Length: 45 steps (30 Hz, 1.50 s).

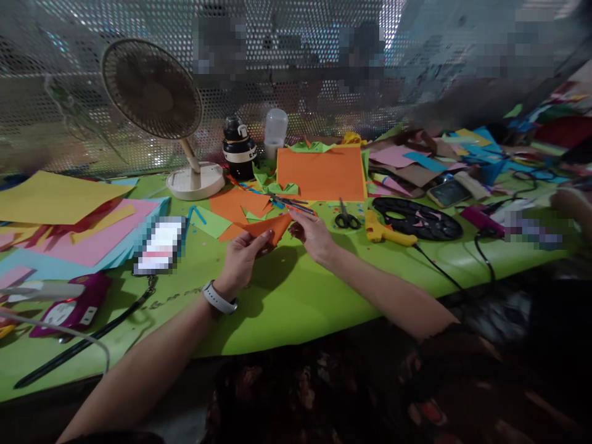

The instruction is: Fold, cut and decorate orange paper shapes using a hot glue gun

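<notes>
Over the middle of the green table (287,314), my left hand (243,259) grips a folded piece of orange paper (279,227) between thumb and fingers. My right hand (314,235) is at the paper's right end, its fingers pinched together near the tip; whether they hold the paper or something thin is too small to tell. Orange scraps (238,205) and a light green piece (210,223) lie just beyond my left hand. Behind my hands, a flat orange sheet (322,174) rests among green cuttings. Black scissors (346,217) lie to the right of my right hand.
A fan (197,180), black bottle (239,151) and clear bottle (276,128) stand at the back. Left are coloured sheets (55,197), a phone (161,245) and a purple power strip (78,305). Right are a yellow glue gun (386,231), black tray (419,219) and another person's hand (573,206).
</notes>
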{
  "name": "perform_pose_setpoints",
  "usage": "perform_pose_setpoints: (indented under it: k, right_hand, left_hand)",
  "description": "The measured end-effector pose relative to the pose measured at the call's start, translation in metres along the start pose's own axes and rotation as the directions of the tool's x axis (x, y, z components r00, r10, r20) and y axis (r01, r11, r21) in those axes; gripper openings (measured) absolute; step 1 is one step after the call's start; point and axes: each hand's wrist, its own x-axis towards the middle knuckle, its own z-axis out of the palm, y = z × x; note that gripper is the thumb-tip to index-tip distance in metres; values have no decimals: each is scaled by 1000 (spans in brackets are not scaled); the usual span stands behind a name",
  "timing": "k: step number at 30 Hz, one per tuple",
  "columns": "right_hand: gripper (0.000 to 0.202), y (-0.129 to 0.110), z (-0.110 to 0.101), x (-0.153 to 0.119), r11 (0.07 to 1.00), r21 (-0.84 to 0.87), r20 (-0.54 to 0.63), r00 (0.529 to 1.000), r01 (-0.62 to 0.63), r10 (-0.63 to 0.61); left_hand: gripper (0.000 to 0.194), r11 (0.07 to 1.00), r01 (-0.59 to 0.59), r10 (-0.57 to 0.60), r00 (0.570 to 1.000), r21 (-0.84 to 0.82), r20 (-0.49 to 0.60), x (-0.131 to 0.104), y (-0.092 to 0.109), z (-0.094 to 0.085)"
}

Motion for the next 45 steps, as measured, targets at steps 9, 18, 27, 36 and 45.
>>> perform_pose_setpoints:
  k: [9,18,27,36,45]
  right_hand:
    - [37,0,1,-7,996,-72,84,994,-60,66]
    - [34,13,11,-12,995,-74,92,992,-74,80]
    - [27,1,-3,3,997,-79,-37,999,6,-9]
    - [31,-8,-7,5,980,-196,90,994,-42,60]
    - [32,1,7,-13,965,-233,130,987,118,-90]
  left_hand:
    - [35,997,0,-6,998,-81,-68,-1,2,4]
    - [30,995,17,-18,1000,-95,-15,-3,0,5]
    - [30,999,36,-38,999,-35,-34,1,0,1]
    - [27,999,34,-35,999,-37,-33,6,5,-4]
    - [33,982,174,-171,984,-77,45,1,2,4]
